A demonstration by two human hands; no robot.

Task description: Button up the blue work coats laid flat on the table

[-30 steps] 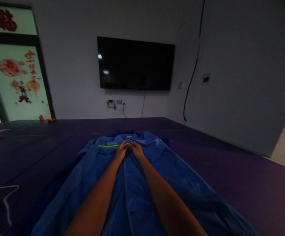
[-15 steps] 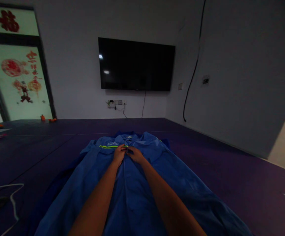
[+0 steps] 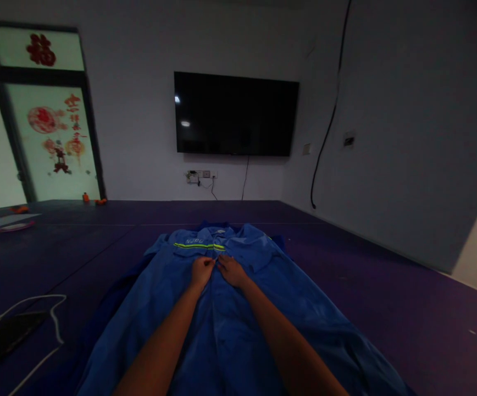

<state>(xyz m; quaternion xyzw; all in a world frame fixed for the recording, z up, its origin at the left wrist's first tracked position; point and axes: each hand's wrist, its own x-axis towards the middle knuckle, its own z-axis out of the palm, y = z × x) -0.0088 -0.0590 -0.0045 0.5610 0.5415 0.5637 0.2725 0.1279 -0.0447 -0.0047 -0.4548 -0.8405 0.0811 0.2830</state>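
A blue work jacket [image 3: 230, 324] with a neon yellow stripe [image 3: 199, 246] across the chest lies flat on the dark purple floor [image 3: 387, 286], collar away from me. My left hand [image 3: 201, 271] and my right hand [image 3: 231, 270] meet at the jacket's centre front, a little below the stripe. Both hands have their fingers curled in a pinch on the fabric edges of the front opening. My bare forearms stretch out over the lower part of the jacket.
A black wall television [image 3: 236, 114] hangs ahead, with a power socket and cables [image 3: 199, 176] below it. A glass door with red decorations [image 3: 53, 137] is at left. A dark device with a white cable [image 3: 16, 330] lies on the floor at left. Small orange items [image 3: 92, 199] sit by the door.
Both hands have slid down the jacket's front, from just under the yellow stripe to a spot lower on the chest. The view has shifted right, showing more of the door and cable.
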